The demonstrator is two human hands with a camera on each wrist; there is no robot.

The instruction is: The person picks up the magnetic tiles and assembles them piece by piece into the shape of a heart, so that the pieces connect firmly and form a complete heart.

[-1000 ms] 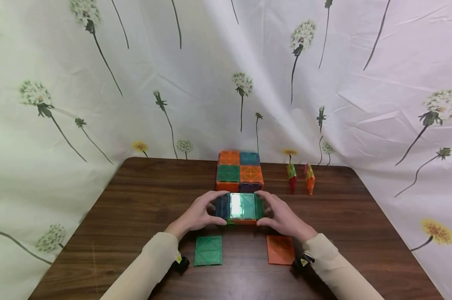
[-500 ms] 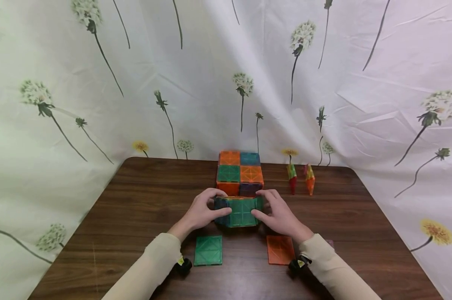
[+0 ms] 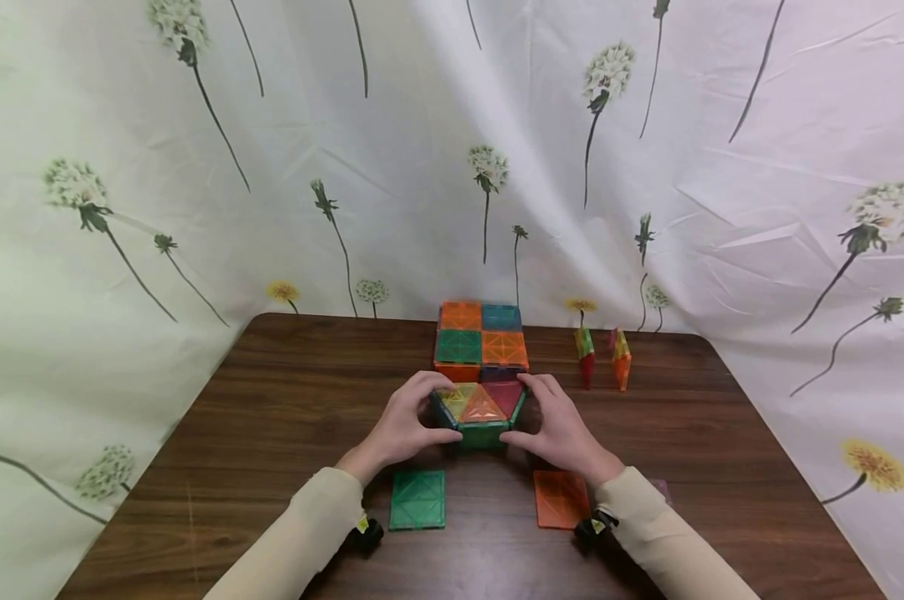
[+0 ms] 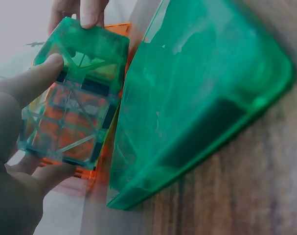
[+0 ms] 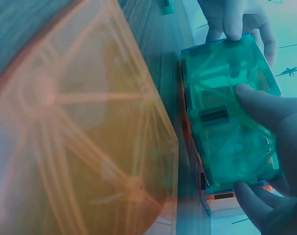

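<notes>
Between both hands is a half-hexagon block of magnetic tiles (image 3: 483,408), its top made of yellow, orange and pinkish-red triangles. Dark blue and green square tiles form its visible sides. My left hand (image 3: 401,423) grips the left end, thumb at the front corner. At the right end, my right hand (image 3: 564,429) grips it the same way. Both wrist views show thumbs against the see-through sides. A flat green square tile (image 3: 417,500) lies in front of the left hand, and a flat orange square tile (image 3: 561,500) in front of the right.
Just behind stands a larger tile box (image 3: 459,347) with orange, blue and green squares on top. Two upright tile pieces, one green-and-red (image 3: 586,358) and one yellow-and-orange (image 3: 620,362), stand back right. A purple tile (image 3: 660,490) shows partly behind the right sleeve.
The held block has turned in both hands: its green side faced up, then forward, and now its triangle face is up. The flat tiles and rear box have stayed put.
</notes>
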